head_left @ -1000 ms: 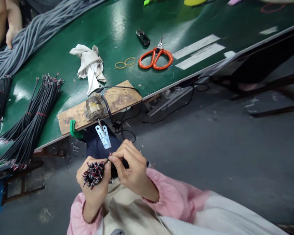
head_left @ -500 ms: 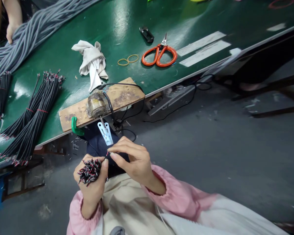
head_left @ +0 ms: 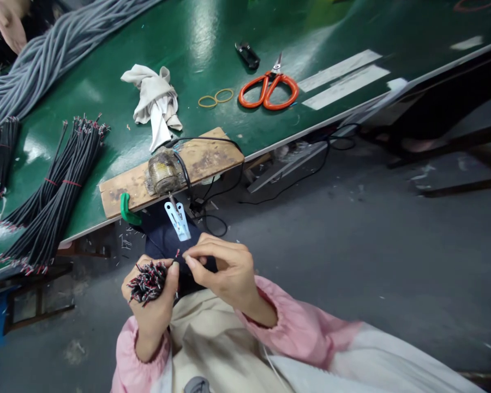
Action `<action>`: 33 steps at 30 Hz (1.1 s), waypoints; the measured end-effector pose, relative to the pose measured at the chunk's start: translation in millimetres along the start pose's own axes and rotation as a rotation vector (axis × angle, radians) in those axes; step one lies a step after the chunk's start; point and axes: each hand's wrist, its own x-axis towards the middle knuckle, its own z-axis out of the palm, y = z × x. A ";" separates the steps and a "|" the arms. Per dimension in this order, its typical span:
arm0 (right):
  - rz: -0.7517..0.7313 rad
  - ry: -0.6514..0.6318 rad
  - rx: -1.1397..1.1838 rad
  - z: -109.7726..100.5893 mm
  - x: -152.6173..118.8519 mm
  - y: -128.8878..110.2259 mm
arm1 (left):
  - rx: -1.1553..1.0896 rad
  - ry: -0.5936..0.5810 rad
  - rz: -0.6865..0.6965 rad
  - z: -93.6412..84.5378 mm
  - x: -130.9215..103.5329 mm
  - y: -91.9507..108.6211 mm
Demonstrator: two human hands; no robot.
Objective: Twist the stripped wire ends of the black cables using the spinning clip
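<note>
My left hand point(head_left: 157, 316) is wrapped round a bundle of thin black cables point(head_left: 148, 283), whose red and white wire ends face up. One cable's tip point(head_left: 177, 254) stands apart from the rest, pinched between the left thumb and forefinger. Just right of that tip, my right hand point(head_left: 225, 267) has its thumb and forefinger brought together. Whether anything tiny is between them is hidden. Above both hands, a light blue plastic clip point(head_left: 177, 221) sits on the shaft of a small motor point(head_left: 163, 170), which is fixed to a wooden board point(head_left: 210, 158).
A green clamp point(head_left: 129, 210) grips the board at the edge of the green table point(head_left: 213, 60). On the table lie cable bundles point(head_left: 61, 191), a white cloth point(head_left: 155, 101), rubber bands point(head_left: 215, 98), orange-handled scissors point(head_left: 269, 90), black snips point(head_left: 247, 55) and grey cables point(head_left: 45, 65) near another person's hand point(head_left: 10, 24).
My right fingers have drawn slightly right, off the single cable's tip, which now shows in the gap. My left hand still holds the bundle. The other person's hand has shifted up.
</note>
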 end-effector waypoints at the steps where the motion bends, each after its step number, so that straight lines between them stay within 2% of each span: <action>1: 0.012 0.000 0.014 0.0 0.6 0.1 | -0.001 -0.001 0.000 0.4 0.0 0.5; 14: -0.048 0.008 0.020 3.8 0.5 1.1 | 0.036 -0.045 0.019 0.3 -2.3 -1.5; 20: -0.085 0.006 0.080 1.7 -0.8 4.4 | 0.033 -0.007 0.018 -0.5 -0.6 -3.0; 23: 0.043 -0.016 0.144 -0.2 -2.9 6.3 | 0.031 0.013 -0.031 -1.0 0.9 -2.4; 26: 0.158 -0.046 0.207 0.2 -2.9 6.6 | -0.015 -0.021 -0.025 -1.3 3.0 -0.1; 30: 0.155 -0.063 0.259 3.0 -2.8 9.6 | -0.088 -0.163 -0.066 -4.6 11.2 6.7; 33: 0.364 -0.228 0.539 3.6 -5.4 18.1 | -0.165 -0.300 -0.150 -9.0 18.4 10.8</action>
